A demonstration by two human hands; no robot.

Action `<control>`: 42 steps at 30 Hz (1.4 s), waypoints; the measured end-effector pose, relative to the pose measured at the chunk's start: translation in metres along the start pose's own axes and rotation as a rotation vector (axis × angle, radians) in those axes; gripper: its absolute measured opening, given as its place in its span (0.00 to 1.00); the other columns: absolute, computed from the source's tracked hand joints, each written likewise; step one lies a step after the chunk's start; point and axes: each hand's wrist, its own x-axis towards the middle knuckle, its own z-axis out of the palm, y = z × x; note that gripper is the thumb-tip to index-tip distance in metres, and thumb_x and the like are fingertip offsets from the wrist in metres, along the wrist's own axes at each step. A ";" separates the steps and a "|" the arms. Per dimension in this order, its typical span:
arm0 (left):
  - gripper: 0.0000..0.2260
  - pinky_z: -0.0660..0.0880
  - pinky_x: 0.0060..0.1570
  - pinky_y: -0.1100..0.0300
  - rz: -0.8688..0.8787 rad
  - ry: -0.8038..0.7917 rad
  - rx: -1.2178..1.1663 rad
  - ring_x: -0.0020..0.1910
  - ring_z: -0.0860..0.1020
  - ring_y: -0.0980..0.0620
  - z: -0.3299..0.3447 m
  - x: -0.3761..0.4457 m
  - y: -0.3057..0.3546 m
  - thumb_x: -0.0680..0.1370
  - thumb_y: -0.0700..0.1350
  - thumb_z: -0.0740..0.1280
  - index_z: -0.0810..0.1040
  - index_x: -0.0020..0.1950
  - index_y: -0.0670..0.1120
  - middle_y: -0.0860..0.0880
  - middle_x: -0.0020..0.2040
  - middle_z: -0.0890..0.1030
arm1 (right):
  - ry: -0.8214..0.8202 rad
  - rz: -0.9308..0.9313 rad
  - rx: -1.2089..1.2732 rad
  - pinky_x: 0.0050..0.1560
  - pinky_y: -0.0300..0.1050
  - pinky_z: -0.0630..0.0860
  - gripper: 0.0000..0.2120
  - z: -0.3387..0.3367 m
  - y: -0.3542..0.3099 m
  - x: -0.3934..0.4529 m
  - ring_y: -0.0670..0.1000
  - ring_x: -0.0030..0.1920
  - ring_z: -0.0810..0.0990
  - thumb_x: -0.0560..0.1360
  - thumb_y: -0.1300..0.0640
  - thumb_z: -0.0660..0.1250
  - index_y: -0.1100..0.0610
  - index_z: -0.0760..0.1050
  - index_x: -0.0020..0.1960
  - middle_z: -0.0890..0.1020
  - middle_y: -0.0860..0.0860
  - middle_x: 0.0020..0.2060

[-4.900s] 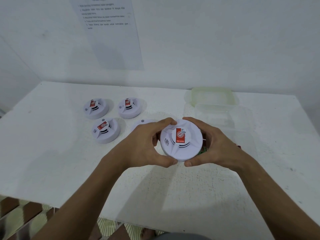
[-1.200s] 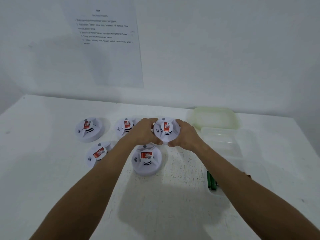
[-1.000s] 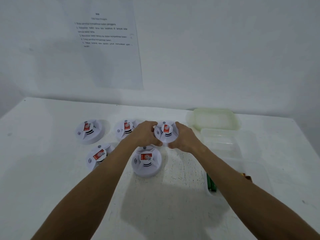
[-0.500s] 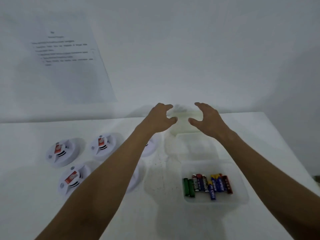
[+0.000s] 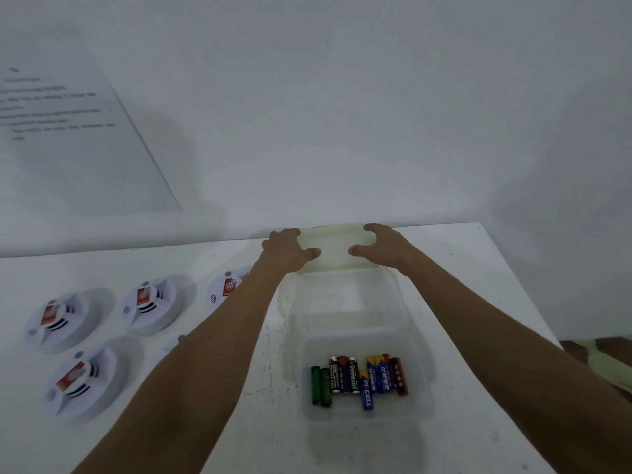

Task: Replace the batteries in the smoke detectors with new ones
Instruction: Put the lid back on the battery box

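We are reaching both arms out to the far edge of the white desk (image 5: 478,302), where a pale yellowish plastic lid (image 5: 337,248) is lying flat against the wall. Our left hand (image 5: 287,249) is sitting at the lid's left end, fingers curled over its far rim and thumb lying along the near side; our right hand (image 5: 384,246) is mirroring it at the right end, thumb pointing inward. Whether the fingers are actually gripping the lid or only touching it, we cannot tell. Just nearer than the lid, a clear plastic container (image 5: 345,302) is standing with nothing visible inside. Nearer again, touching it, a second clear container (image 5: 424,378) is holding a row of AA batteries (image 5: 359,379): two green, several dark red and black, some blue and yellow, one blue cell lying lower than the rest. On the left half of the desk, white round smoke detectors (image 5: 150,302) with red labels are lying in two rows; three are showing whole, one in the far row is half hidden behind our left forearm, and another is barely peeking out beside that arm. A printed sheet (image 5: 68,131) is hanging on the wall at left, its text too blurred to read.
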 end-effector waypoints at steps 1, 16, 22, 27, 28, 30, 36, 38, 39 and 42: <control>0.36 0.62 0.71 0.47 -0.025 0.012 -0.019 0.73 0.63 0.40 0.001 -0.001 0.000 0.74 0.63 0.67 0.62 0.76 0.48 0.41 0.74 0.63 | 0.015 -0.006 0.035 0.73 0.53 0.65 0.38 0.001 0.000 0.000 0.55 0.75 0.64 0.72 0.46 0.73 0.53 0.62 0.77 0.65 0.53 0.76; 0.30 0.68 0.65 0.61 0.246 0.441 -0.497 0.62 0.71 0.50 -0.033 -0.073 0.030 0.74 0.55 0.71 0.67 0.74 0.48 0.49 0.62 0.62 | 0.419 -0.253 0.413 0.67 0.52 0.73 0.30 -0.021 -0.023 -0.088 0.50 0.65 0.73 0.72 0.56 0.74 0.51 0.69 0.72 0.74 0.45 0.66; 0.30 0.67 0.60 0.63 0.175 0.339 -0.520 0.61 0.70 0.54 0.012 -0.184 0.006 0.72 0.58 0.72 0.69 0.72 0.53 0.55 0.60 0.62 | 0.351 -0.187 0.291 0.67 0.57 0.72 0.30 0.018 0.026 -0.202 0.51 0.67 0.71 0.72 0.52 0.74 0.45 0.68 0.72 0.75 0.45 0.67; 0.32 0.66 0.60 0.64 0.109 0.271 -0.486 0.63 0.70 0.54 0.054 -0.231 -0.016 0.72 0.58 0.72 0.66 0.74 0.53 0.54 0.63 0.64 | 0.302 -0.132 0.240 0.66 0.45 0.64 0.30 0.050 0.053 -0.249 0.50 0.71 0.64 0.74 0.55 0.73 0.47 0.66 0.73 0.70 0.42 0.67; 0.32 0.65 0.59 0.66 0.101 0.268 -0.484 0.64 0.69 0.55 0.057 -0.233 -0.017 0.73 0.57 0.72 0.66 0.74 0.52 0.55 0.63 0.63 | 0.296 -0.126 0.236 0.66 0.44 0.63 0.30 0.053 0.054 -0.252 0.50 0.72 0.63 0.74 0.56 0.72 0.47 0.66 0.73 0.69 0.43 0.68; 0.32 0.63 0.58 0.67 0.097 0.264 -0.479 0.65 0.68 0.55 0.062 -0.235 -0.017 0.73 0.57 0.71 0.65 0.75 0.51 0.55 0.63 0.63 | 0.283 -0.116 0.236 0.64 0.43 0.62 0.31 0.055 0.056 -0.251 0.49 0.72 0.62 0.74 0.55 0.72 0.47 0.64 0.74 0.68 0.42 0.69; 0.30 0.60 0.54 0.73 0.082 0.249 -0.488 0.59 0.65 0.62 0.067 -0.235 -0.012 0.75 0.56 0.69 0.65 0.75 0.50 0.50 0.68 0.65 | 0.236 -0.075 0.325 0.71 0.54 0.69 0.32 0.053 0.057 -0.241 0.51 0.72 0.68 0.75 0.51 0.72 0.46 0.63 0.75 0.68 0.45 0.73; 0.29 0.59 0.51 0.76 0.086 0.264 -0.506 0.57 0.64 0.64 0.069 -0.240 -0.010 0.75 0.55 0.70 0.66 0.74 0.50 0.51 0.69 0.65 | 0.219 -0.060 0.352 0.71 0.51 0.67 0.32 0.053 0.055 -0.243 0.51 0.72 0.68 0.75 0.51 0.72 0.47 0.62 0.75 0.67 0.46 0.74; 0.29 0.59 0.50 0.77 0.087 0.273 -0.512 0.57 0.64 0.64 0.071 -0.244 -0.010 0.75 0.55 0.70 0.66 0.74 0.51 0.52 0.69 0.65 | 0.219 -0.065 0.360 0.70 0.49 0.67 0.33 0.053 0.056 -0.246 0.50 0.72 0.67 0.75 0.52 0.72 0.47 0.62 0.75 0.67 0.45 0.74; 0.29 0.59 0.49 0.78 0.079 0.279 -0.504 0.57 0.63 0.66 0.077 -0.261 -0.014 0.75 0.56 0.69 0.66 0.74 0.52 0.55 0.68 0.65 | 0.199 -0.090 0.355 0.70 0.47 0.65 0.33 0.056 0.063 -0.263 0.47 0.72 0.66 0.75 0.53 0.72 0.45 0.62 0.75 0.67 0.43 0.73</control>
